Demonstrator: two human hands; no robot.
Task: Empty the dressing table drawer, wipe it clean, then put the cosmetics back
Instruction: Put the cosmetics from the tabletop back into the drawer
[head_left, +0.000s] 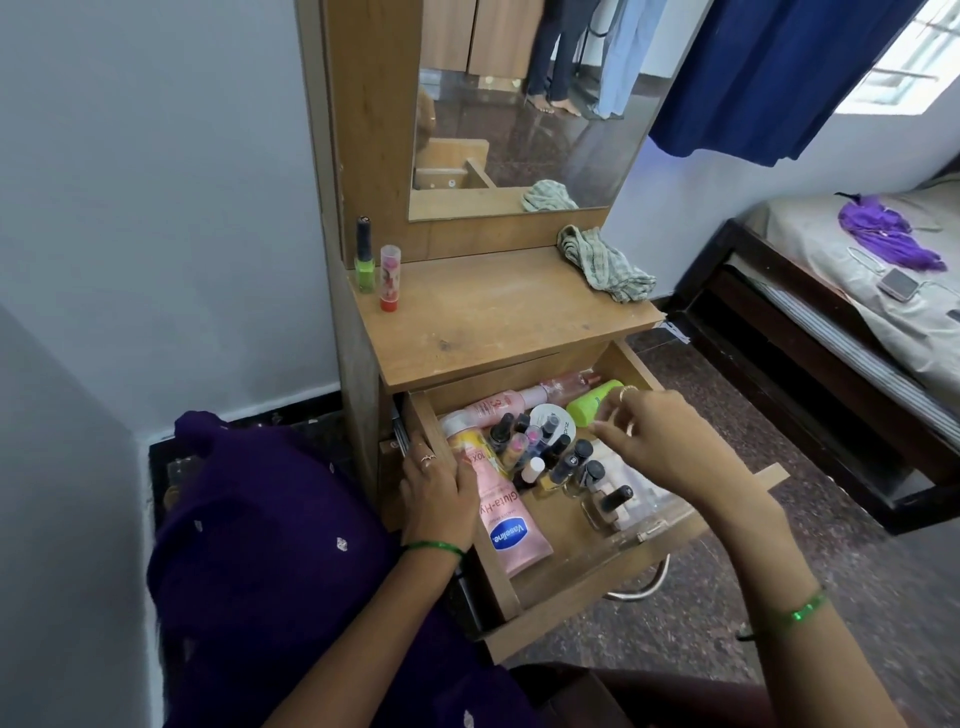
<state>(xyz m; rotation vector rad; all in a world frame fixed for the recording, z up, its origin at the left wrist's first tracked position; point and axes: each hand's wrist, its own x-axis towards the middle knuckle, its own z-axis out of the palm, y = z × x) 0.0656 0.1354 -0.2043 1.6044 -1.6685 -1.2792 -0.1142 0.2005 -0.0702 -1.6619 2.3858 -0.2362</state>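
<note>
A person's left hand (435, 486) rests on the left wall of the pulled-out drawer (576, 597) of a wooden dressing table, its grip relaxed and holding nothing, fingers draped over the edge beside a pink Vaseline tube (511, 525). The right hand (652, 449) hovers over the drawer with fingers loosely curled just beside a green bottle (592, 402); whether its grip closes on anything cannot be told. Nail polish bottles (540, 454) crowd the drawer's middle. On the worktop (488, 317) stand a green nail polish (365, 257) and a red lipstick (389, 278), with a checked cloth (605, 262) at the right rear.
</note>
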